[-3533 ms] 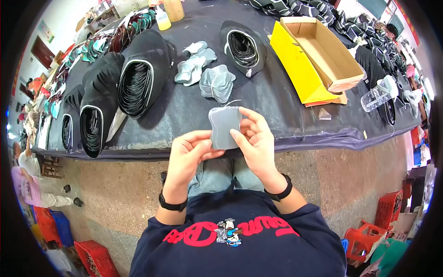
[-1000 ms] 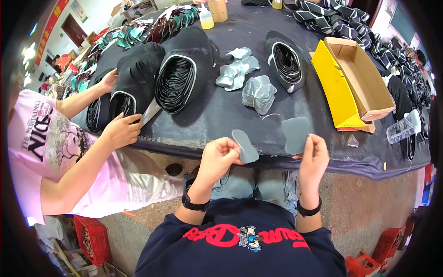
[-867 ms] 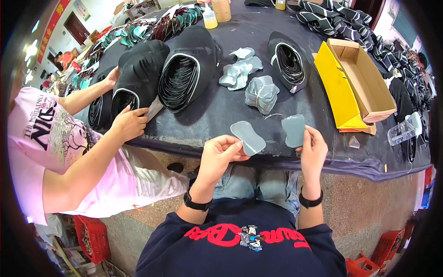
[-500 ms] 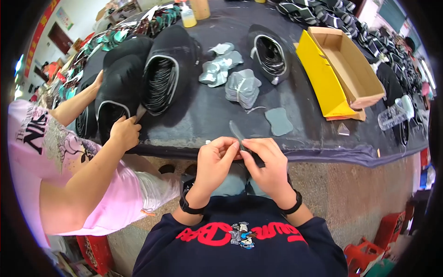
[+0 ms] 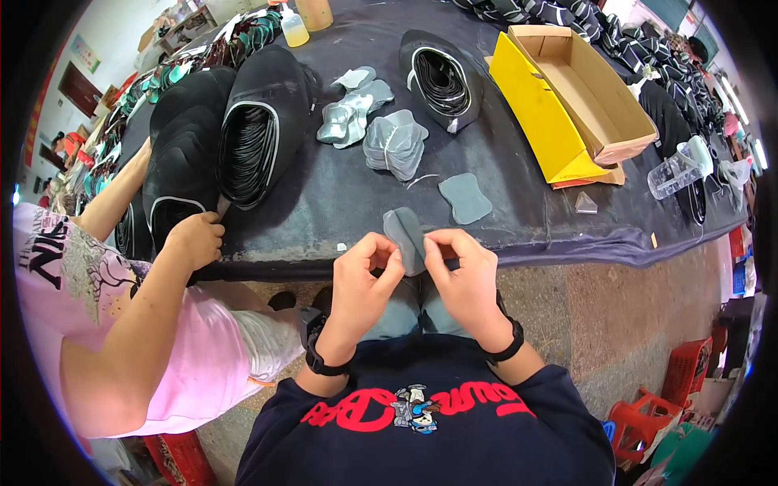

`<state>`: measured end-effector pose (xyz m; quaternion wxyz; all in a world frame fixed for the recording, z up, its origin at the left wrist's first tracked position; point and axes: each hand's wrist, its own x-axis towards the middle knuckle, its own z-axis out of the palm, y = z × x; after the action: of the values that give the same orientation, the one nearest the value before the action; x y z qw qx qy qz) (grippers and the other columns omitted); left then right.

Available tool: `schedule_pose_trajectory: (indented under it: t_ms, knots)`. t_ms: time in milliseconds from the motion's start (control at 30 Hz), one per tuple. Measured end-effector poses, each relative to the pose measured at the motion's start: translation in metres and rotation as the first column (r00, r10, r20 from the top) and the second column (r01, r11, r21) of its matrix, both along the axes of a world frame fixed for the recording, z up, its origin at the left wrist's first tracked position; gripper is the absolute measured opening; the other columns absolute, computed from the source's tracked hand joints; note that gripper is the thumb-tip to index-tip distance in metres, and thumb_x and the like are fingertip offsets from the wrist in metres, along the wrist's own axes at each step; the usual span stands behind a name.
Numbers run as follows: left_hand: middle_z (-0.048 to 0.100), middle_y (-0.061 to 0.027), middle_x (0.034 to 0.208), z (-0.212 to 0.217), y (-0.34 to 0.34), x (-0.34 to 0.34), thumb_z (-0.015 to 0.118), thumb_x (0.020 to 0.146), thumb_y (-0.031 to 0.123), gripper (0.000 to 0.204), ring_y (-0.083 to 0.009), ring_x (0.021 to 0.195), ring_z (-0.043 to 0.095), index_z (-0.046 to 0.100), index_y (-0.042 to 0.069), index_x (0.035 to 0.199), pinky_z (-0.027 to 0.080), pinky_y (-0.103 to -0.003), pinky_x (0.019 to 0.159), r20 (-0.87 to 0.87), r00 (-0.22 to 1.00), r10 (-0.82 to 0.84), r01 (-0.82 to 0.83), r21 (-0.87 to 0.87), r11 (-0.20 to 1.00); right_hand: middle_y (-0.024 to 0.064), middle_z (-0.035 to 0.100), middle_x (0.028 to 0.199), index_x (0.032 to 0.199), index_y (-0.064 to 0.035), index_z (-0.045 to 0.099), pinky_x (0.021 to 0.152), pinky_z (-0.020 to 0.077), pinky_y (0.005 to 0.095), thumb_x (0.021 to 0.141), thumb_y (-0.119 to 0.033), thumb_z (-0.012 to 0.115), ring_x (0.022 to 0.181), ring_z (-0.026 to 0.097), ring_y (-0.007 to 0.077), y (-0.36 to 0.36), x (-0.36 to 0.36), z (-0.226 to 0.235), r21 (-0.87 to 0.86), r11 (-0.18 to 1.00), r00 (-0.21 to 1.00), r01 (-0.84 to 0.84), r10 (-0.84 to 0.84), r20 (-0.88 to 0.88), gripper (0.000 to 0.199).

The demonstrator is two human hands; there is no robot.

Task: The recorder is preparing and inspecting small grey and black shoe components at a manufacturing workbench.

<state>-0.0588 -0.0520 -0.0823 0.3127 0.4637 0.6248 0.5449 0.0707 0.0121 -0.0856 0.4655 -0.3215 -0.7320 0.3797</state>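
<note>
While earlier apart, hands together (grey pad (image 5: 405, 236) pinched).

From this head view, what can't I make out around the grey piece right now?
- Grey piece: its lower part is hidden behind the left hand and right hand.
- Whether it is one layer or two: too small.
- Open cardboard box: its floor is hidden by its near wall.

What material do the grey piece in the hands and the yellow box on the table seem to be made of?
Grey piece: probably soft foam or felt-like sheet with a matte finish; it folds between the left hand and right hand. Yellow box: cardboard, with a smooth yellow outside and a plain brown inside.
</note>
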Motion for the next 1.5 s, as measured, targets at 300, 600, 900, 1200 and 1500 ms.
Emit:
schedule_pose_trajectory:
  t_ms: [300,600,900,1200,1500]
  knots:
    - [0.050,0.0047,0.066,-0.015,0.000,-0.017,0.052,0.082,0.000,0.006,-0.0008,0.060,0.044,0.051,0.001,0.077,0.035,-0.016,0.054,0.271,0.962,-0.015,0.012,0.010,1.000,0.0030,0.058,0.069,0.086,0.0030,0.056,0.053,0.0460,0.0218,0.085,-0.005,0.055,0.058,0.052,0.0043,0.022,0.012,-0.009,-0.318,0.933,0.975,0.168,-0.204,-0.083,0.008]
    - [0.061,-0.0074,0.067,-0.035,0.010,-0.058,0.056,0.080,0.006,0.010,-0.0119,0.055,0.059,0.057,-0.003,0.079,0.046,-0.023,0.053,-0.124,0.960,0.252,-0.276,-0.244,0.930,0.0033,0.059,0.072,0.087,0.0034,0.054,0.058,0.0464,0.0205,0.082,0.000,0.055,0.063,0.054,0.0057,0.038,0.030,-0.008,-0.324,0.916,0.950,0.237,-0.289,-0.120,0.006]
    - [0.061,-0.0058,0.075,-0.015,0.014,-0.029,0.054,0.084,0.003,0.012,-0.0087,0.069,0.058,0.060,-0.003,0.092,0.045,-0.022,0.062,-0.228,0.925,0.304,-0.289,0.098,0.952,0.0063,0.060,0.078,0.084,0.0005,0.056,0.060,0.0477,0.0227,0.076,0.003,0.058,0.066,0.060,0.0111,0.021,0.014,-0.008,-0.257,0.954,0.980,0.154,-0.180,-0.080,0.009]
    - [0.064,-0.0034,0.077,-0.021,0.023,0.012,0.058,0.085,0.014,0.025,-0.0039,0.068,0.053,0.060,-0.007,0.098,0.046,-0.021,0.060,0.308,0.945,-0.114,0.113,0.021,0.993,0.0070,0.057,0.083,0.091,0.0011,0.056,0.059,0.0477,0.0228,0.078,0.003,0.058,0.067,0.058,0.0109,0.002,0.004,-0.013,-0.261,0.964,0.987,-0.051,0.008,-0.161,0.014]
    - [0.064,-0.0066,0.080,-0.035,0.038,-0.014,0.050,0.089,0.012,0.022,-0.0088,0.070,0.060,0.059,-0.006,0.097,0.050,-0.021,0.059,0.422,0.903,0.082,-0.054,-0.077,0.996,-0.0006,0.049,0.079,0.103,-0.0014,0.049,0.057,0.0372,0.0154,0.081,0.006,0.052,0.066,0.045,0.0020,0.025,0.033,-0.010,-0.286,0.922,0.905,0.261,-0.337,-0.258,0.023]
